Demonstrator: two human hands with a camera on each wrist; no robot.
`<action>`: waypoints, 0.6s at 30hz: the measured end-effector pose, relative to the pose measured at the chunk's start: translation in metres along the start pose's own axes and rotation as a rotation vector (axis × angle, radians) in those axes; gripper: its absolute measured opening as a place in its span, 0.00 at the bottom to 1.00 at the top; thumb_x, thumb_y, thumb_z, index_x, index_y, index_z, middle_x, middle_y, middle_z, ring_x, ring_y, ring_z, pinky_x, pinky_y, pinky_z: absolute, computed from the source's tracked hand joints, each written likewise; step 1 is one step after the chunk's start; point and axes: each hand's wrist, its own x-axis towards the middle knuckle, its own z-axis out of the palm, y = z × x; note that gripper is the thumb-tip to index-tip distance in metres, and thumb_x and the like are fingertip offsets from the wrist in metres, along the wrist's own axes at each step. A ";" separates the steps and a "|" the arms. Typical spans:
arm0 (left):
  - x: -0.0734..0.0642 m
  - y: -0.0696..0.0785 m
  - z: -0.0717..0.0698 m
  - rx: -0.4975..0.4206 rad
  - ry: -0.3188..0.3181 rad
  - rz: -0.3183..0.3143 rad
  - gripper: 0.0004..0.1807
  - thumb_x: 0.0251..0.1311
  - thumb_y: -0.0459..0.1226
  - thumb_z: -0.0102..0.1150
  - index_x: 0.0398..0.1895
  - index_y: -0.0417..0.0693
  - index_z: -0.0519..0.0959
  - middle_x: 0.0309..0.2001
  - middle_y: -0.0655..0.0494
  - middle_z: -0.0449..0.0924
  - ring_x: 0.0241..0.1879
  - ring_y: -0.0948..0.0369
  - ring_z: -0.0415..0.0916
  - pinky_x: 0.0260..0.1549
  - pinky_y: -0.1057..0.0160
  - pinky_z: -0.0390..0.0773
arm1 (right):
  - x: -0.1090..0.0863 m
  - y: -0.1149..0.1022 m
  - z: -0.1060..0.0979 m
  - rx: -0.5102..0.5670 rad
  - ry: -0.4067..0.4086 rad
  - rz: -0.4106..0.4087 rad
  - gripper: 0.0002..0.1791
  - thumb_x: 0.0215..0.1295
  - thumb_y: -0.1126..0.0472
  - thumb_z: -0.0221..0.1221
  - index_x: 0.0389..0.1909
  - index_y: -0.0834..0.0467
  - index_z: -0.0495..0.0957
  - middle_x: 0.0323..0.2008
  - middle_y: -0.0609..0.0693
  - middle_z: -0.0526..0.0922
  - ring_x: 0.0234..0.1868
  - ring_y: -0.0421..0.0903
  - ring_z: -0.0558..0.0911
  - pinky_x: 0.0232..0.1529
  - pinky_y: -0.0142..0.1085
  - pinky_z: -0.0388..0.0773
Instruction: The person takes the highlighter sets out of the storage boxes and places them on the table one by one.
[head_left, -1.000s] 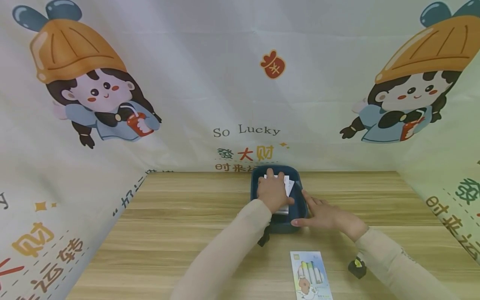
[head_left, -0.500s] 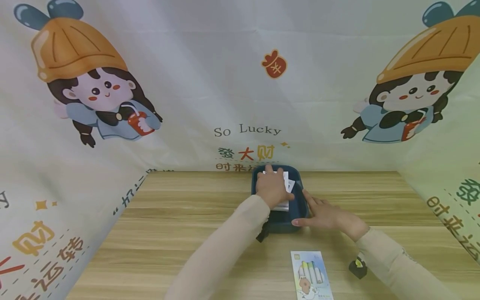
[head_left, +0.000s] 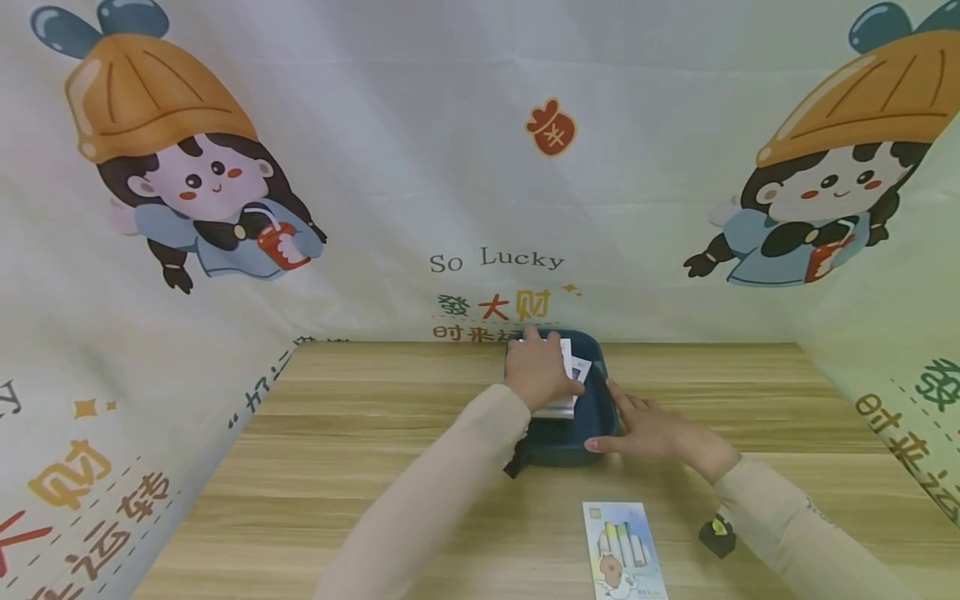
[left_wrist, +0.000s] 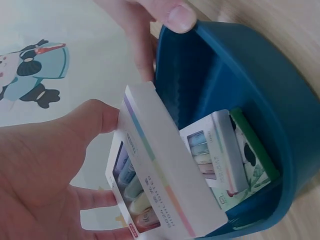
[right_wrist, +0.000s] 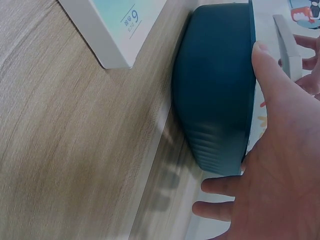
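My left hand [head_left: 536, 371] holds a white box of highlighters [left_wrist: 172, 160] between thumb and fingers, tilted over the dark blue plastic bin [head_left: 572, 454]. Through the window of that box, pastel markers show in the left wrist view. Inside the bin lie a smaller white box of markers [left_wrist: 227, 152] and, partly under it, a green-edged box [left_wrist: 260, 162]. Against the bin's right side rests my right hand [head_left: 656, 429], its thumb on the rim and its fingers spread along the outer wall.
A light blue and white marker box [head_left: 624, 550] lies on the wooden table [head_left: 337, 467], in front of the bin. Behind the bin hangs a printed white cloth [head_left: 375, 167], which also closes off both sides.
My left hand has shifted slightly left and toward the back with the highlighter box, showing more of the box beneath. The right hand stays on the bin.
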 end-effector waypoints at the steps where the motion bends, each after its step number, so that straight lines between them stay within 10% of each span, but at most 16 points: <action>1: 0.000 -0.001 -0.001 0.000 0.001 0.002 0.50 0.51 0.66 0.64 0.73 0.50 0.63 0.71 0.42 0.62 0.62 0.47 0.72 0.57 0.56 0.78 | 0.000 0.000 0.000 0.002 0.000 0.001 0.64 0.57 0.21 0.50 0.79 0.58 0.36 0.76 0.67 0.54 0.73 0.76 0.56 0.63 0.76 0.54; 18: -0.019 -0.008 -0.011 -0.039 -0.062 -0.003 0.52 0.52 0.65 0.64 0.75 0.48 0.60 0.74 0.39 0.57 0.64 0.43 0.70 0.59 0.54 0.77 | -0.001 -0.002 -0.001 0.014 -0.009 0.008 0.63 0.58 0.23 0.51 0.79 0.59 0.37 0.75 0.70 0.54 0.73 0.76 0.55 0.64 0.76 0.53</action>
